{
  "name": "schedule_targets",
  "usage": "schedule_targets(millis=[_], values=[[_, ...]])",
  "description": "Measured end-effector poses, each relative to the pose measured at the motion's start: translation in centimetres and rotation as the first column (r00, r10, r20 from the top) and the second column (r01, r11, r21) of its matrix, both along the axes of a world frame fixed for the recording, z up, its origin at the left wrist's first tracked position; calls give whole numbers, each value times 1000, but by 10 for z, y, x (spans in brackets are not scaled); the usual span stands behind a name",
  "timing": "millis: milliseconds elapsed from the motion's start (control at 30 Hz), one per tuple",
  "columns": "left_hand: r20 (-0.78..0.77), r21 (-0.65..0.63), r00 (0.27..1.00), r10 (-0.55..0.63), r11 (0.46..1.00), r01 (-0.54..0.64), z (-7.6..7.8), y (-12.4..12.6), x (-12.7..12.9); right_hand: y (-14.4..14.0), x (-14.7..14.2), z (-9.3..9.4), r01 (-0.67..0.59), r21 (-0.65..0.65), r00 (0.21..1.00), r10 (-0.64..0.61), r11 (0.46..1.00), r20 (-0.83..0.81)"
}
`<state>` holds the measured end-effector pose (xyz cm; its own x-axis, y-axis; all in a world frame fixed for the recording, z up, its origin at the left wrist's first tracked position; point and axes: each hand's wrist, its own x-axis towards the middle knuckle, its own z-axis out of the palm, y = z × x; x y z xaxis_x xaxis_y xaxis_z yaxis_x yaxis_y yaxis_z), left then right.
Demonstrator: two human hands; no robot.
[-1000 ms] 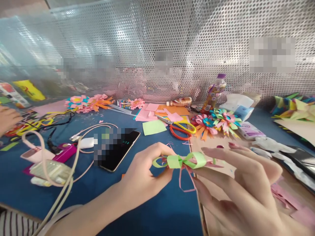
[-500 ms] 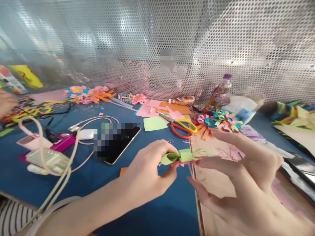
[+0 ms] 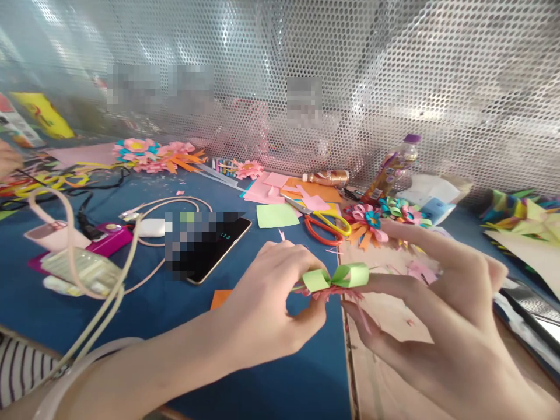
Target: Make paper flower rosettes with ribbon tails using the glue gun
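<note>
1. Change: a second ago I had both green loops spread wide between my hands, with a pink strip dangling under them. Now the piece is bunched tighter, the left loop mostly buried behind my fingers, and the dangling strip is no longer hanging free.
2. My reading: the work has gone from showing the shape to squeezing its middle; the loops look closer to being fixed in place.
3. Left hand (image 3: pixel 271 303): thumb and fingers pressed together on the left end of the green paper bow (image 3: pixel 336 276), pinching it.
4. Right hand (image 3: pixel 441 315): forefinger laid under the right loop and touching it, upper finger stretched out above, the rest spread. I cannot tell whether a thumb closes on the paper.
5. Where it is: the bow is held in the air over the near edge of the desk (image 3: pixel 196 315), above the seam where blue cloth meets a brown cardboard sheet (image 3: pixel 394 326).
6. Materials: the bow is thin matte paper, bent in soft curves without creases; a frayed pink fringe (image 3: pixel 326 291) sits right beneath it.
7. Round about: a glossy phone (image 3: pixel 210 248) towards the middle; red and yellow scissors (image 3: pixel 326 227) beyond; layered paper flowers (image 3: pixel 371 221) towards the far right; a perforated metal screen (image 3: pixel 350 87) along the far edge.
</note>
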<state>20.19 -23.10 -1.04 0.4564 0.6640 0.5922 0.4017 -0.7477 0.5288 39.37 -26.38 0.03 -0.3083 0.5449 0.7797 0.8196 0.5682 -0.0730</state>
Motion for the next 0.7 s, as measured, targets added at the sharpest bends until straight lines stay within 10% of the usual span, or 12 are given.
schedule_targets(millis=[700], values=[[-66, 66, 996, -57, 996, 62, 3, -1, -4, -4, 0, -2, -28, 55, 999, 30, 998, -36]])
